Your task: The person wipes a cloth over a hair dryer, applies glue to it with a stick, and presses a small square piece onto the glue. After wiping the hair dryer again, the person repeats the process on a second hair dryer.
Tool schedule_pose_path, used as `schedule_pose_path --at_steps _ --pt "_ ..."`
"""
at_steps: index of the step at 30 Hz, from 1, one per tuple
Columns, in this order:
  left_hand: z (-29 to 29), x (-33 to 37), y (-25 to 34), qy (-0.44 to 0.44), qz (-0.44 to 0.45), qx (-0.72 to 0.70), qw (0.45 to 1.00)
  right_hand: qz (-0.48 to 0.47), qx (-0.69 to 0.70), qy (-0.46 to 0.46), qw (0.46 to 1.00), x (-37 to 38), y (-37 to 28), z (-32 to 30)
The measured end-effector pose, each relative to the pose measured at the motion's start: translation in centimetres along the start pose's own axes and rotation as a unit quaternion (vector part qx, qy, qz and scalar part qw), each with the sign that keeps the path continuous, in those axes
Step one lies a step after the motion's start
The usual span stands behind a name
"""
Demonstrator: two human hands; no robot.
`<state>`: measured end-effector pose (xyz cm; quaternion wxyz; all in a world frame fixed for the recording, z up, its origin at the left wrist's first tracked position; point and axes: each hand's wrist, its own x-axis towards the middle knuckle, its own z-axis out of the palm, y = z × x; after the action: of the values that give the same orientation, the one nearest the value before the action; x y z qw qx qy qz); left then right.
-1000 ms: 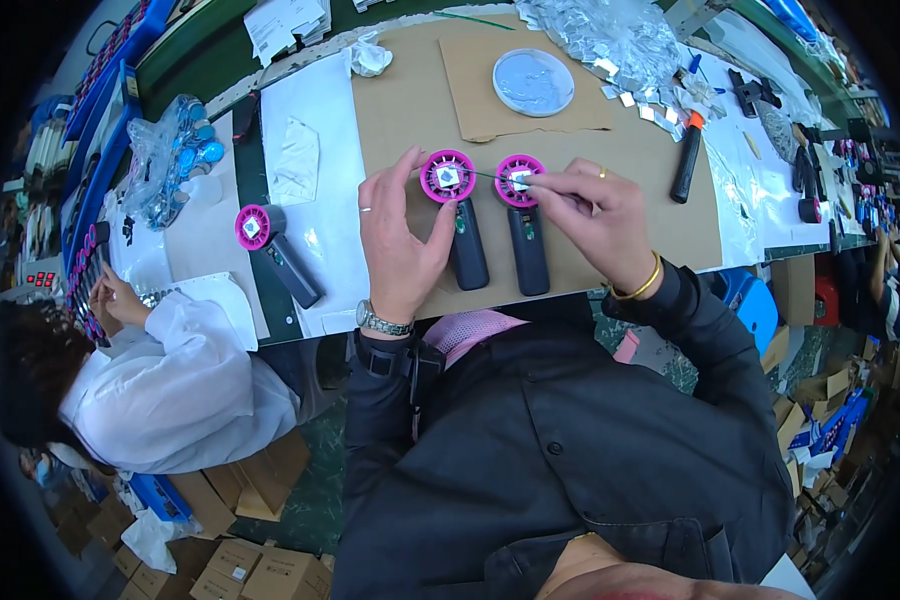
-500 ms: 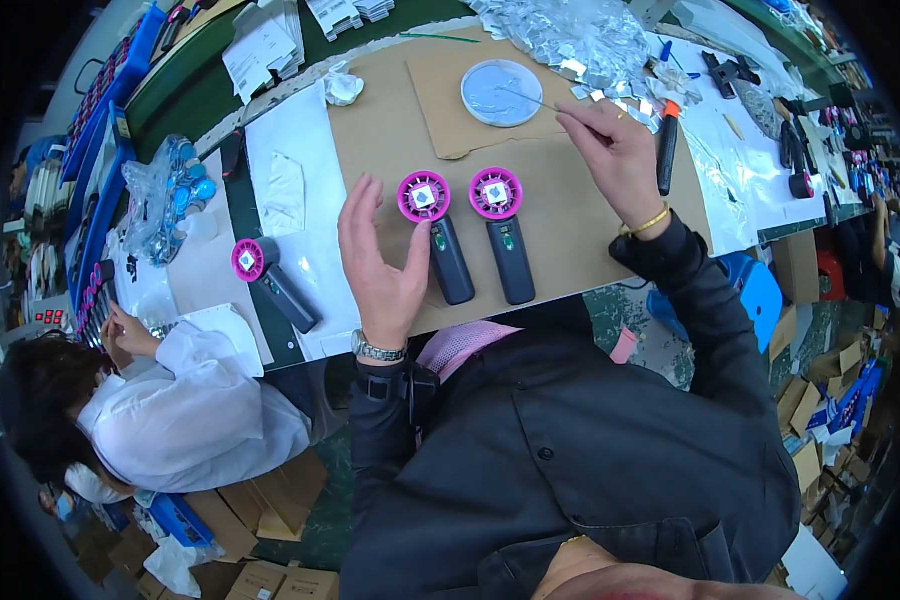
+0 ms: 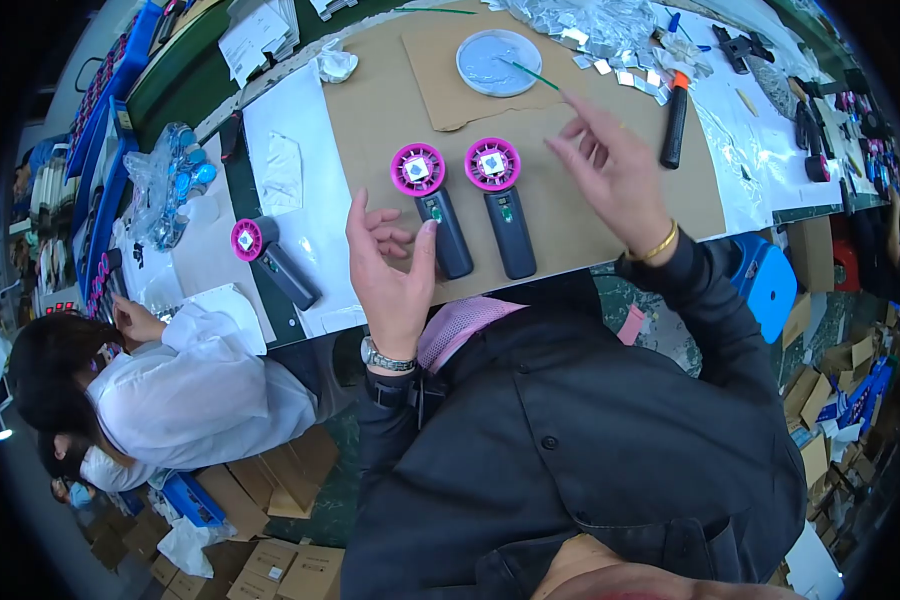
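Two handheld fans with magenta round heads and dark grey handles lie side by side on brown cardboard; each head has a white square with a grey patch at its middle. My left hand (image 3: 395,285) is open beside the left fan (image 3: 443,235), its thumb close to the handle. Whether it touches cannot be told. Past the right fan (image 3: 510,232), my right hand (image 3: 618,180) hovers open with nothing visible in it. Beyond its fingertips, a thin green stick (image 3: 536,75) rests with one end in a round shallow dish (image 3: 498,88) of pale paste.
A third fan (image 3: 272,265) lies left, near a co-worker in white (image 3: 205,400). An orange-and-black tool (image 3: 675,120) lies right of the cardboard sheet (image 3: 570,240). Small silvery squares (image 3: 625,78) and clear plastic (image 3: 590,25) lie at the back. A blue stool (image 3: 767,290) stands right.
My right hand has let go of the stick, left it in the dish and drawn back toward me. My left hand has lowered slightly, its thumb now lower along the left fan's handle.
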<state>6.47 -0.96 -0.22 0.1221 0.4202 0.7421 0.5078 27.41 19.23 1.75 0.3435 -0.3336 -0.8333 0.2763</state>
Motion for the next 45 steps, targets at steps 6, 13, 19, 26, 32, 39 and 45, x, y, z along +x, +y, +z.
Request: schedule_pose_path --at_steps 6,13,19,26,32,39,45 --pt "1.1 0.1 3.0 -0.044 -0.112 0.070 0.990 0.141 0.055 -0.118 0.981 -4.4 -4.5 0.8" --pt "2.2 0.5 3.8 -0.057 -0.074 0.152 0.984 0.073 0.026 -0.134 0.988 -5.5 -4.5 4.3" --pt "1.6 0.1 1.5 -0.029 -0.043 0.157 0.986 0.082 0.015 -0.163 0.983 -4.1 -6.2 5.9" --pt "-5.6 0.6 -0.1 0.032 -0.122 0.184 0.975 0.044 0.071 -0.222 0.971 -0.2 -10.9 11.5" --pt "-9.1 0.8 -2.7 0.074 -0.088 0.290 0.950 0.028 0.079 -0.253 0.964 1.2 -14.6 17.7" --pt "-12.1 1.1 -3.0 0.048 -0.148 0.336 0.929 0.001 0.099 -0.223 0.970 0.4 -15.3 20.4" --pt "-12.7 1.2 -3.7 0.102 -0.064 0.348 0.930 -0.084 0.117 -0.136 0.980 -0.1 -13.9 16.2"
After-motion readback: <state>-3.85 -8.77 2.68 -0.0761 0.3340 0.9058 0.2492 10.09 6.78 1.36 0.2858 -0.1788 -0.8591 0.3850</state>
